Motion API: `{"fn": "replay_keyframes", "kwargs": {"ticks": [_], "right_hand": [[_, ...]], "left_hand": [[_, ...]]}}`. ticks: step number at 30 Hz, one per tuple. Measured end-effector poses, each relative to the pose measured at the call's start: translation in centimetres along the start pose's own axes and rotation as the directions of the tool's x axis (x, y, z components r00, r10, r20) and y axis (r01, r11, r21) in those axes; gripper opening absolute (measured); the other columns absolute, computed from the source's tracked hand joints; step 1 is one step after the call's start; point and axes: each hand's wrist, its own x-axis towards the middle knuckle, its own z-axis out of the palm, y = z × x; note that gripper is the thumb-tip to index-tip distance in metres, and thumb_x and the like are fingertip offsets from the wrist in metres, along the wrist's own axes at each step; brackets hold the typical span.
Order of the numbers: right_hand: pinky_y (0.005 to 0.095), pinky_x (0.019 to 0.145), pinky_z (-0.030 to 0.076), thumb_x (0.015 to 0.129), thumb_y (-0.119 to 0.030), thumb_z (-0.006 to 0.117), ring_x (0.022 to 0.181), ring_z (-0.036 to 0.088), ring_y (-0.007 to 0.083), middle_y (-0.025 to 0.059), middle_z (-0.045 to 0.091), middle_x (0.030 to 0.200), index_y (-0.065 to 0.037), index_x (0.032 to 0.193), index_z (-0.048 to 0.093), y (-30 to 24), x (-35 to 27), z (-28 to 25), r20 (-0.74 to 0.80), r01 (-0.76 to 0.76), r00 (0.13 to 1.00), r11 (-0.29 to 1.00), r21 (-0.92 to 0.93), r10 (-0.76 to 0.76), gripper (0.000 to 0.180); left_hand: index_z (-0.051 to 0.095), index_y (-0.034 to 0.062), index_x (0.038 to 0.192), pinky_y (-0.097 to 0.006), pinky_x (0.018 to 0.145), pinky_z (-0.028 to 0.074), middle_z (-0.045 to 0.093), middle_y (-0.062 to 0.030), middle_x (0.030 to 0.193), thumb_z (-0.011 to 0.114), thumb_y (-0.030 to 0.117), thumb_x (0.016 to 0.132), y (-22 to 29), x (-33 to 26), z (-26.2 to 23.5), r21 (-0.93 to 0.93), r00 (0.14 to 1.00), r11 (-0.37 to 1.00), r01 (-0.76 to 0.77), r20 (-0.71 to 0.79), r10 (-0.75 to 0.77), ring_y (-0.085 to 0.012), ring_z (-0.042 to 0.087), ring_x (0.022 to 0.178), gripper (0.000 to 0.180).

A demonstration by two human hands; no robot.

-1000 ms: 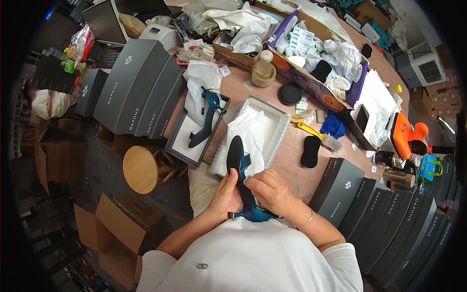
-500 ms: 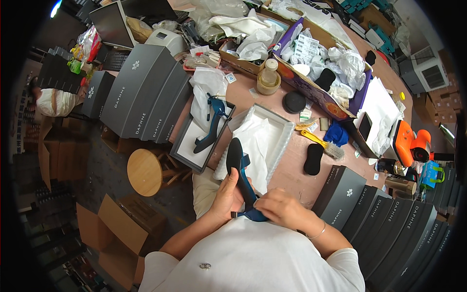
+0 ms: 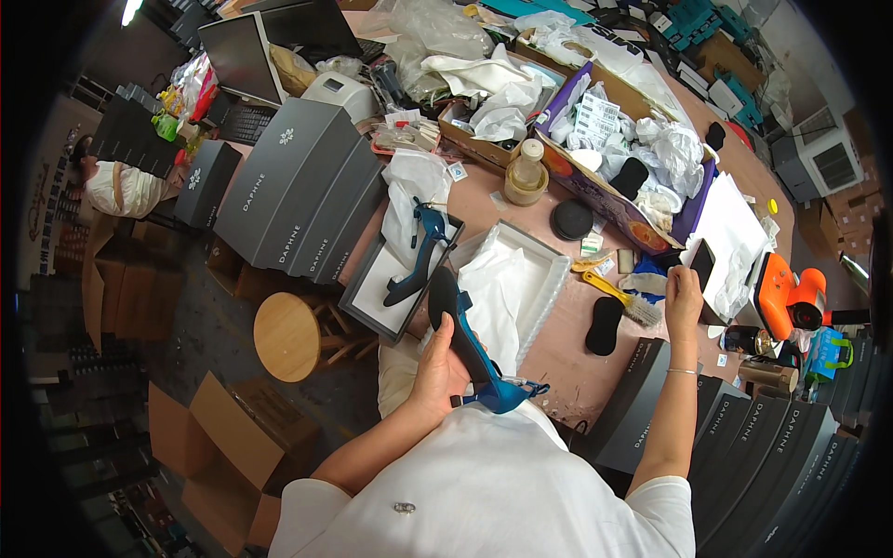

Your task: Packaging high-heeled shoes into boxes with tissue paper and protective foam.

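My left hand (image 3: 439,377) is closed around a dark blue high-heeled shoe (image 3: 503,395), its black sole facing up and its ankle strap hanging loose at the lower right. The matching blue shoe (image 3: 423,251) lies on white paper in a grey shoe box (image 3: 358,296) ahead on the left. Out to the right, my right hand (image 3: 684,296) has its fingers curled together beside a blue cloth (image 3: 655,264); whether anything is in them is hidden. A yellow-handled brush (image 3: 625,300) lies just left of that hand, near a black oval pad (image 3: 605,325).
An open box lid (image 3: 547,302) with white tissue stands on the table beyond the held shoe. Stacked grey shoe boxes rise at left (image 3: 288,186) and right (image 3: 763,446). A purple carton (image 3: 614,205) holds crumpled paper. A wooden stool (image 3: 286,337) stands at left.
My right hand has left the shoe and reached far right to the blue cloth. My left hand keeps the shoe, whose strap now shows. The whole view has shifted slightly.
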Motion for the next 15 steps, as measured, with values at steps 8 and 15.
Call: {"fn": "replay_keyframes", "kwargs": {"ticks": [8, 15], "right_hand": [[0.0259, 0.063, 0.045, 0.085, -0.002, 0.060, 0.069, 0.053, 0.0120, 0.0060, 0.059, 0.078, 0.000, 0.090, 0.061, -4.7, -1.1, 1.1, 0.108, -0.209, 0.978, 0.860, 0.466, 0.179, 0.006], [0.0258, 0.071, 0.047, 0.083, -0.005, 0.067, 0.079, 0.060, 0.0135, 0.0069, 0.063, 0.085, -0.001, 0.087, 0.062, -22.3, -7.3, -2.5, 0.525, -0.356, 0.813, 0.499, 0.790, -0.250, 0.007]], "left_hand": [[0.045, 0.0127, 0.120, -0.034, 0.078, 0.045, 0.049, -0.0035, 0.087, 0.056, 0.054, 0.089, 0.1, -0.2, 0.6, 0.082, 0.997, 0.994, -0.074, 0.010, 0.074, -0.0160, 0.052, 0.082, 0.053], [0.045, 0.0119, 0.120, -0.032, 0.080, 0.044, 0.050, -0.0029, 0.088, 0.054, 0.052, 0.091, -0.9, -1.4, -0.4, 0.101, 0.999, 0.995, 0.011, 0.032, -0.015, -0.0154, 0.052, 0.084, 0.051]]}}
